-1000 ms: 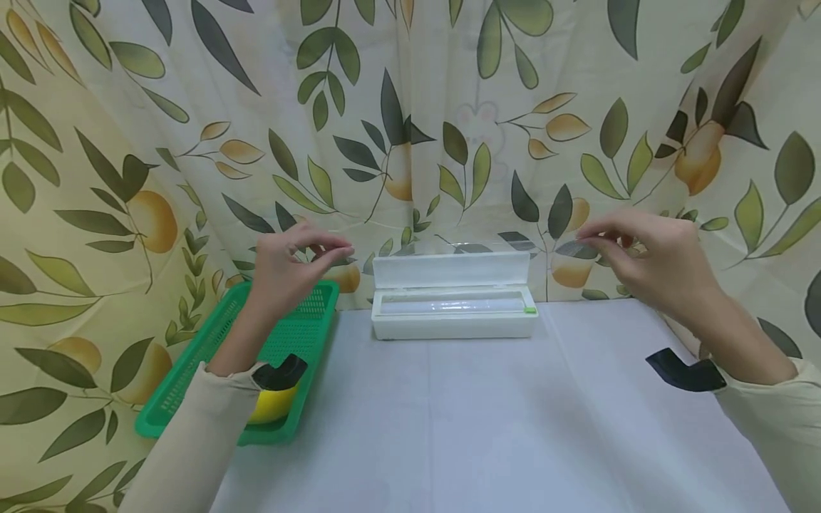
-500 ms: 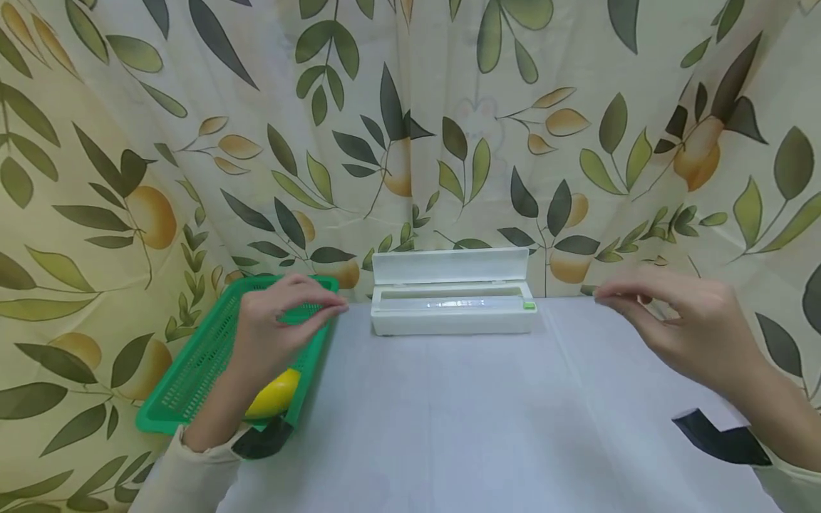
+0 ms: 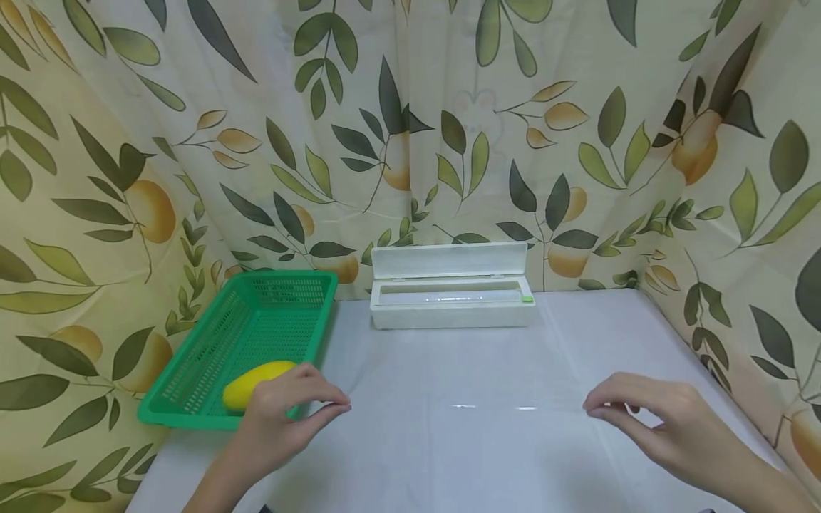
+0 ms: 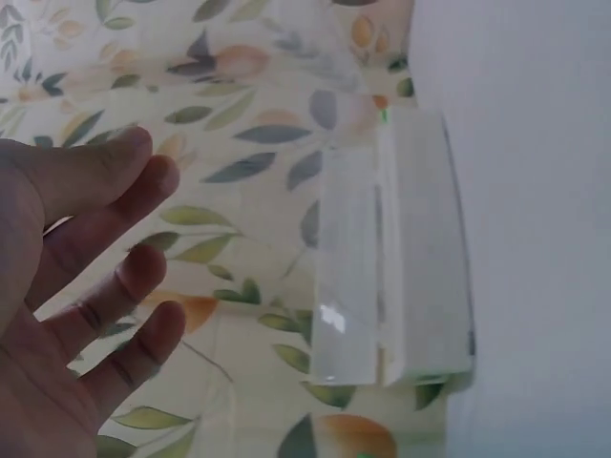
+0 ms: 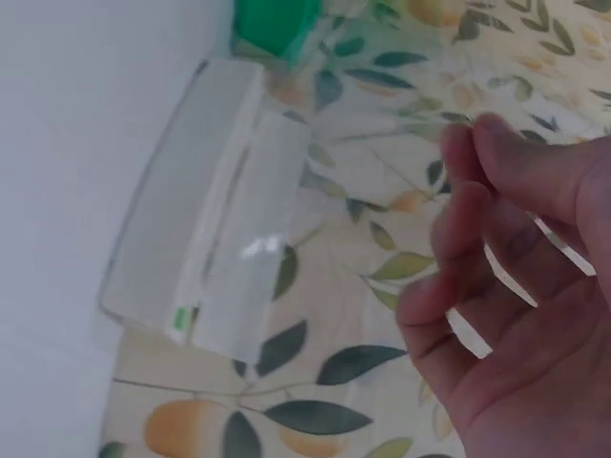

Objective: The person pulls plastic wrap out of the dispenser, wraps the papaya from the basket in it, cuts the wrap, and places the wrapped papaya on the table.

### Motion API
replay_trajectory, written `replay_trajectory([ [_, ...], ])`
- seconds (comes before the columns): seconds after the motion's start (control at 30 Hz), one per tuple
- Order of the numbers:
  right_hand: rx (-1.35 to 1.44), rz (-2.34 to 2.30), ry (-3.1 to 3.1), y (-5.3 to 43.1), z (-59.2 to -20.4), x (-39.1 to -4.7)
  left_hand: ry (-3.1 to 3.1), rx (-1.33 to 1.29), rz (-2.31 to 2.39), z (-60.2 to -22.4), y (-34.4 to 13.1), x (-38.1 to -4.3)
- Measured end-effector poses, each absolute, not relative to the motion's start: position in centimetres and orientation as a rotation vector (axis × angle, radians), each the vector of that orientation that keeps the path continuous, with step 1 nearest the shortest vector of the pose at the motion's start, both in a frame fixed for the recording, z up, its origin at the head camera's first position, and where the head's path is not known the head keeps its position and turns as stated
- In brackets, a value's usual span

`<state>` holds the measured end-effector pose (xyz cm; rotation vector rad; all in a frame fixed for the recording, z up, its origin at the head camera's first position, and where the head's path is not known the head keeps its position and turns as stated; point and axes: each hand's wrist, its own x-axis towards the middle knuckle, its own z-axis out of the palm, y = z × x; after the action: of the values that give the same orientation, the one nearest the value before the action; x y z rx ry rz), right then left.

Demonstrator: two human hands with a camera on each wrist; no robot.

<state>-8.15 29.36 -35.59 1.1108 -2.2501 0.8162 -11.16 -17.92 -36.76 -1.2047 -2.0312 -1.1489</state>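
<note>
A sheet of clear cling film (image 3: 463, 406) stretches between my hands low over the table, showing mainly as small glints along its edge. My left hand (image 3: 291, 410) pinches one corner between thumb and index finger, just right of the yellow mango-like fruit (image 3: 246, 385). The opposite corner is pinched by my right hand (image 3: 661, 420) in the same way. Behind them stands a white cling film dispenser (image 3: 452, 317), its lid raised, a roll inside and a green slider at its right end. In the left wrist view the other fingers of the left hand (image 4: 95, 258) spread loosely.
A green perforated plastic basket (image 3: 192, 349) with the yellow fruit in it sits on the table's left side. The table has a white cloth (image 3: 410, 470). A curtain printed with leaves and fruit (image 3: 449, 128) rises behind and at both sides.
Both hands have come down and back toward the body, keeping their pinch, and the film has moved with them from above the dispenser to the near table. The dispenser stays in place.
</note>
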Motion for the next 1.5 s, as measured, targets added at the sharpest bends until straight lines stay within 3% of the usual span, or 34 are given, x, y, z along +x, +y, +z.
replay_trajectory([
  [0.37, 1.25, 1.148, -2.556, 29.9, -43.4, -8.0, -2.35, -1.206, -1.16, -42.7, -17.9, -9.5],
  [0.8, 1.17, 1.259, -2.739, 29.4, -47.5, -8.5, -2.567, -1.135, -1.039, -48.6, -17.6, -9.9],
  [1.17, 0.805, 1.395, -3.098, 29.1, -48.3, -8.2, -2.815, -0.987, -1.038, -49.6, -17.0, -9.6],
  [1.5, 0.531, 1.02, -3.033, 27.6, -49.1, -7.5, -2.867, -1.008, -1.021, -49.9, -16.9, -9.6],
])
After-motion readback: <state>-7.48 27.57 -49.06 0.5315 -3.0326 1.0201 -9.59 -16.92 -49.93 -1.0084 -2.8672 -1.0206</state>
